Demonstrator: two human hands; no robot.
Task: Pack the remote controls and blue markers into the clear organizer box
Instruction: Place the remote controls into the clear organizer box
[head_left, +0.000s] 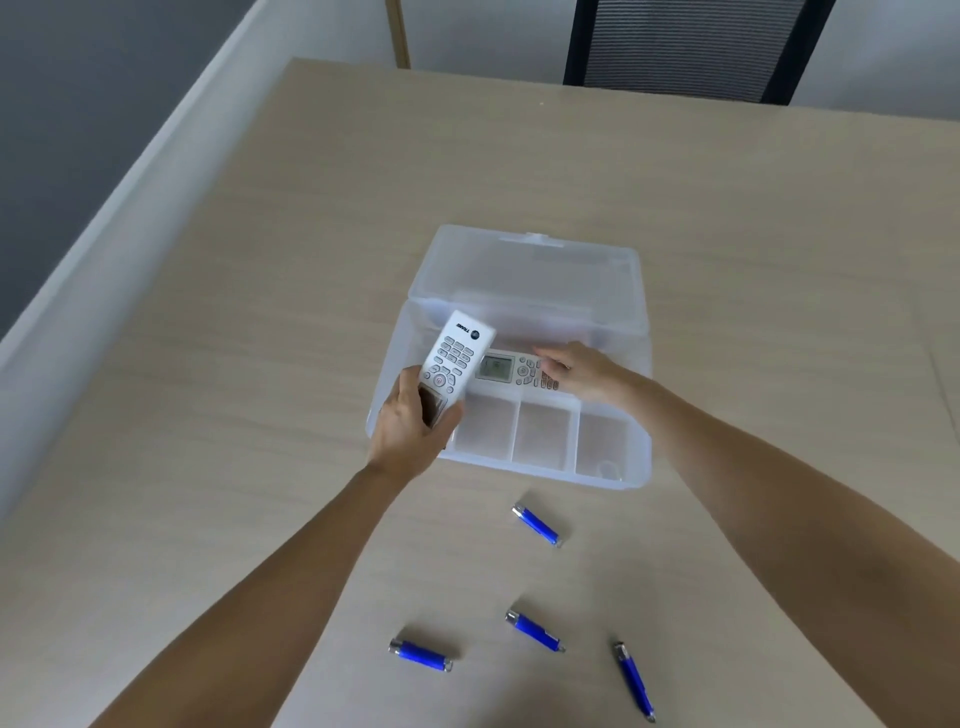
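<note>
Gripping a white remote by its lower end, your left hand holds it tilted over the clear organizer box, left side. Your right hand rests fingers-down on a 2nd remote lying in the long rear compartment; can't tell if that grip's closed. Lid open at back. Four blue markers lie loose on the worktop, near side of box.

Only readable thing here is "TRANE" printed upside down on the white remote, next to a round dark logo. Button labels are too tiny.
</note>
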